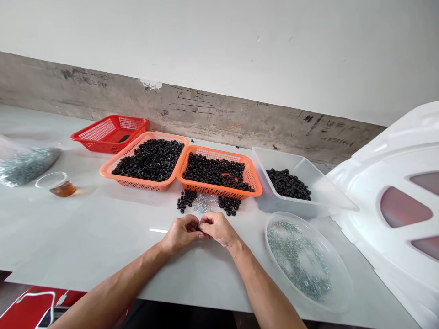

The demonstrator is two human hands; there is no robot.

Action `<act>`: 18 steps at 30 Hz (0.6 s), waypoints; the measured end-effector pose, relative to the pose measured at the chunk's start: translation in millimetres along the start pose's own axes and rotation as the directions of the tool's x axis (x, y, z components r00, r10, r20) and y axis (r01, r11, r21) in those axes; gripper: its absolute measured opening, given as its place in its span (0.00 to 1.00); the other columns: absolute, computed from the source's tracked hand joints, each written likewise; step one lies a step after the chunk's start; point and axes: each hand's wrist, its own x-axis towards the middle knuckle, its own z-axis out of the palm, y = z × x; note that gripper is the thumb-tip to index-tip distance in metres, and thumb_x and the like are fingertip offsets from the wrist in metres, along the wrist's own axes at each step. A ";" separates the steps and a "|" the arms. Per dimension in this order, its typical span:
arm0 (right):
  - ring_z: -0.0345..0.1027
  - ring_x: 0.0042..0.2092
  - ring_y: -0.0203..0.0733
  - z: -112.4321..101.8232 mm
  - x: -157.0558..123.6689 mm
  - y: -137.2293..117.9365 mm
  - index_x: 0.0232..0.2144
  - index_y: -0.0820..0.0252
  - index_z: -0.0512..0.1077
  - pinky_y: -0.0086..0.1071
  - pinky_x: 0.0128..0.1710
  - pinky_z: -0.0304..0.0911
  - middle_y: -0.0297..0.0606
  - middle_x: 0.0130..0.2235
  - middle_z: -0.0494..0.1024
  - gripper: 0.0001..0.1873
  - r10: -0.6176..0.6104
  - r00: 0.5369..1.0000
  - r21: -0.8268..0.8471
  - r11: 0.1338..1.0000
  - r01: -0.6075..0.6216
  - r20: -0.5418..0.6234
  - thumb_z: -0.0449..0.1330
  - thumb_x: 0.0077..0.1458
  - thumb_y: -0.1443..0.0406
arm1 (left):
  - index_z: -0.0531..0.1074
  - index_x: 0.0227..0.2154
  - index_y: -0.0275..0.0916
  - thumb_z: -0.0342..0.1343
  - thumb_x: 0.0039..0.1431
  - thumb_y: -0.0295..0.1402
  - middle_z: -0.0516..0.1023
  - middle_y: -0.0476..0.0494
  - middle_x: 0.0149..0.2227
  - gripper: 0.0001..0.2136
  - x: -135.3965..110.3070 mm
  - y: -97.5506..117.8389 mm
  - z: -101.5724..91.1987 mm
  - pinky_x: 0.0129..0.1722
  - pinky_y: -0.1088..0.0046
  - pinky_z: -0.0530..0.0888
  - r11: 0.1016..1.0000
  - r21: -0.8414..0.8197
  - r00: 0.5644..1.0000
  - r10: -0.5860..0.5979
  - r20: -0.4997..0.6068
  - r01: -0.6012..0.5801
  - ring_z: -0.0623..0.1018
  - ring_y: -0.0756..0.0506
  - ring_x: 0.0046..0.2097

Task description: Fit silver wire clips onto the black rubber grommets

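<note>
My left hand (181, 233) and my right hand (218, 227) meet fingertip to fingertip over the white table (103, 228), both pinched shut on something small that I cannot make out. Just beyond them lie two small heaps of black rubber rings (187, 200) (229, 204) with a little pile of shiny metal parts (203, 203) between them.
Two orange baskets (137, 183) (254, 180) hold many black rings; a red basket (109, 132) stands behind. A clear tub (308, 208) with rings and a clear dish (339, 274) of metal parts sit right. Left: a bag of metal parts (24, 164), a small cup (56, 183). White moulded piece (394, 183) far right.
</note>
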 end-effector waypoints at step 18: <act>0.61 0.27 0.35 -9.3 8.4 -14.8 0.26 0.60 0.68 0.27 0.29 0.57 0.32 0.24 0.68 0.09 -0.164 0.973 -0.396 0.914 0.089 -0.159 0.51 0.55 0.65 | 0.72 0.28 0.32 0.59 0.43 0.26 0.74 0.47 0.19 0.07 -10.8 26.8 -5.7 0.22 0.75 0.66 0.944 -0.223 0.931 -0.165 0.326 0.245 0.69 0.53 0.19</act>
